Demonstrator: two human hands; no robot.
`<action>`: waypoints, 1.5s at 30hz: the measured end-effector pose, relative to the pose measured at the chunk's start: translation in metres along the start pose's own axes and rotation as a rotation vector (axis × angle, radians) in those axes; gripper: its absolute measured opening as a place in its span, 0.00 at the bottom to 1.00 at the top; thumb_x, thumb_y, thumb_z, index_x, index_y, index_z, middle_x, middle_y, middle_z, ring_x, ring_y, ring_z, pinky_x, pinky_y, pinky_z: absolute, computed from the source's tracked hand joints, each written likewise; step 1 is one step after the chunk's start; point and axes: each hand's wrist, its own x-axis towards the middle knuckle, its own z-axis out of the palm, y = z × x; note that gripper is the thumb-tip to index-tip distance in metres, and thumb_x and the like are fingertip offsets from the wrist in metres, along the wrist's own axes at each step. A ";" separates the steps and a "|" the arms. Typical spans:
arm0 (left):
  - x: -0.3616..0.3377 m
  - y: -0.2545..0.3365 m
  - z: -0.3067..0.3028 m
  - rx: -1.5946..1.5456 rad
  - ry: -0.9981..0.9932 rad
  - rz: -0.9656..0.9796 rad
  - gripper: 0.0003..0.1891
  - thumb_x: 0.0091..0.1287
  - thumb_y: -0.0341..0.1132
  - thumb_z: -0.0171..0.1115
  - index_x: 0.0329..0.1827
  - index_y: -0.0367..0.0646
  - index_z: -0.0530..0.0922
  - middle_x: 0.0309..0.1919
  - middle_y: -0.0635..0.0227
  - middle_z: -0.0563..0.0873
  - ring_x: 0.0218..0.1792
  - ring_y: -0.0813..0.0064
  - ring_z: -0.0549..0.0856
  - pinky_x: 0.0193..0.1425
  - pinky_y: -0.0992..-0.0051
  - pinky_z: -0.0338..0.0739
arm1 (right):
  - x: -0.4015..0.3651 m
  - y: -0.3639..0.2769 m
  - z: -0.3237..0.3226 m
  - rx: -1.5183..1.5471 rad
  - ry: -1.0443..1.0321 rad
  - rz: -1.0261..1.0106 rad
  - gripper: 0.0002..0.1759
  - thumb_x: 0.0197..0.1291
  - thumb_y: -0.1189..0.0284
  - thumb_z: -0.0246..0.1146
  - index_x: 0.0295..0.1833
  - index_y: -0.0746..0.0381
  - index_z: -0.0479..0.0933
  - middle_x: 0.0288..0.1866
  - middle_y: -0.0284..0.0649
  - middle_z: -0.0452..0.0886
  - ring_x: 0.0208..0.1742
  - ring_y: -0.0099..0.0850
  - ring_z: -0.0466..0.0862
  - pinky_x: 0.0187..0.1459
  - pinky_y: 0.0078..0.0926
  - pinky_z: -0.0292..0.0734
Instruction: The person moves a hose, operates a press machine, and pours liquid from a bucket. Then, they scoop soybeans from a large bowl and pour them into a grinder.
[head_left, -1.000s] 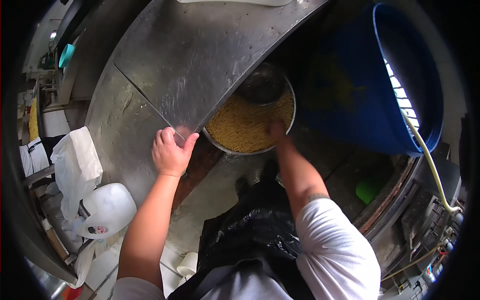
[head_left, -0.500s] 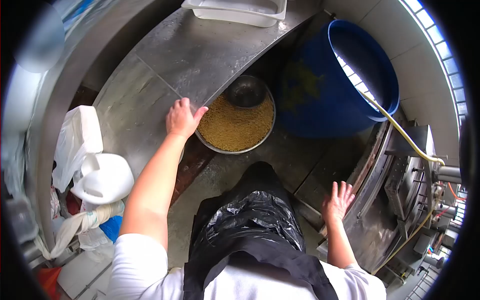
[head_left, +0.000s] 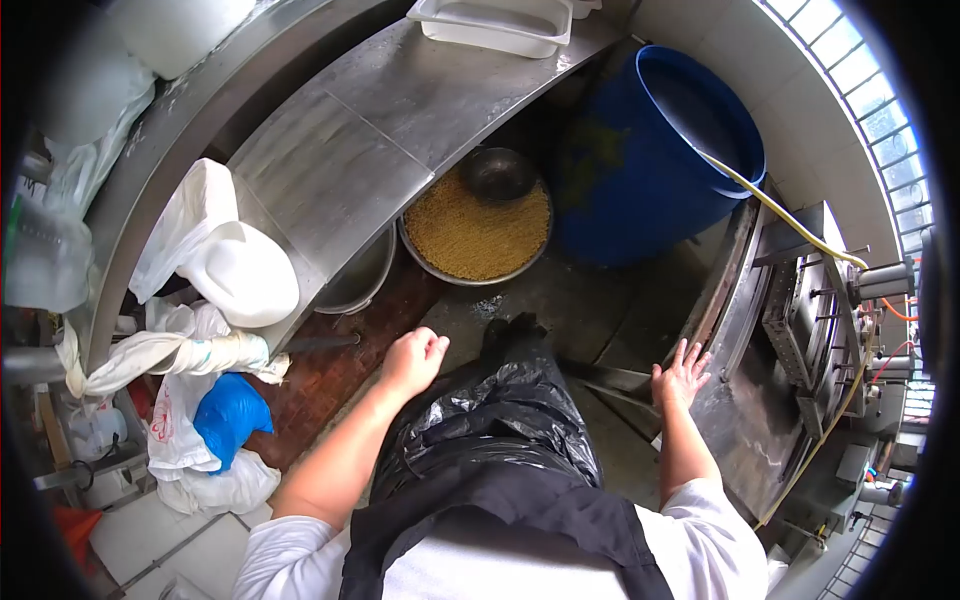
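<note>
My left hand (head_left: 415, 362) is in the air above the floor, over the left side of my black plastic apron (head_left: 500, 415). Its fingers are curled in, and nothing shows in them. With fingers spread, my right hand (head_left: 683, 378) is by the edge of the metal machine (head_left: 745, 410) at right; whether it touches is hard to tell. Ahead, a wide metal basin (head_left: 478, 235) full of yellowish grains or beans stands on the floor, partly under the table. A small metal bowl (head_left: 498, 175) rests in the grains. Another metal basin (head_left: 362, 275) is half hidden by the table.
A steel table (head_left: 340, 170) curves across the left, with a white tray (head_left: 492, 30) at its far end. A large blue barrel (head_left: 630, 175) with a yellow hose (head_left: 775, 205) stands ahead right. A white jug (head_left: 245, 275) and a blue bag (head_left: 230, 415) are at left.
My left hand has left the table edge, moved back toward my body and curled its fingers. My right hand stays spread in about the same place. The view has shifted, showing more at left.
</note>
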 end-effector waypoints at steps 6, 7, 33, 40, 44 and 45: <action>-0.019 0.002 0.001 0.017 0.037 0.095 0.13 0.75 0.41 0.68 0.37 0.39 0.82 0.26 0.56 0.85 0.28 0.58 0.86 0.34 0.62 0.79 | -0.002 -0.003 -0.001 -0.013 0.023 0.058 0.54 0.67 0.53 0.66 0.90 0.48 0.42 0.93 0.37 0.41 0.92 0.47 0.38 0.81 0.73 0.48; -0.017 0.005 -0.001 0.003 0.054 0.103 0.13 0.75 0.40 0.67 0.38 0.39 0.82 0.26 0.57 0.84 0.27 0.58 0.85 0.33 0.62 0.79 | 0.000 0.000 0.005 -0.013 0.042 0.050 0.54 0.67 0.54 0.66 0.90 0.49 0.41 0.93 0.35 0.41 0.92 0.47 0.38 0.79 0.76 0.50; 0.002 -0.023 -0.042 0.021 0.185 0.007 0.12 0.74 0.39 0.67 0.36 0.39 0.81 0.28 0.52 0.87 0.31 0.49 0.87 0.36 0.56 0.80 | 0.003 0.005 0.003 0.018 -0.025 0.067 0.56 0.68 0.52 0.65 0.90 0.51 0.38 0.93 0.34 0.36 0.92 0.45 0.34 0.82 0.70 0.49; -0.028 -0.033 -0.050 0.064 0.272 -0.014 0.13 0.74 0.39 0.68 0.35 0.39 0.81 0.27 0.52 0.86 0.31 0.48 0.87 0.37 0.56 0.81 | 0.000 0.006 -0.005 0.021 -0.047 0.045 0.57 0.69 0.50 0.65 0.90 0.55 0.37 0.93 0.36 0.34 0.92 0.46 0.32 0.82 0.70 0.48; -0.043 -0.031 -0.059 0.062 0.307 -0.127 0.14 0.74 0.41 0.68 0.36 0.39 0.83 0.28 0.52 0.87 0.30 0.51 0.87 0.38 0.58 0.81 | -0.001 0.008 -0.004 0.028 -0.039 0.024 0.57 0.69 0.49 0.65 0.90 0.57 0.38 0.93 0.39 0.35 0.92 0.48 0.32 0.81 0.72 0.49; -0.045 -0.040 -0.056 0.080 0.339 -0.096 0.14 0.75 0.41 0.68 0.36 0.39 0.82 0.27 0.54 0.86 0.28 0.53 0.86 0.38 0.59 0.81 | -0.002 0.009 -0.005 0.038 -0.032 0.018 0.57 0.68 0.48 0.65 0.90 0.58 0.39 0.93 0.39 0.36 0.92 0.48 0.33 0.81 0.72 0.49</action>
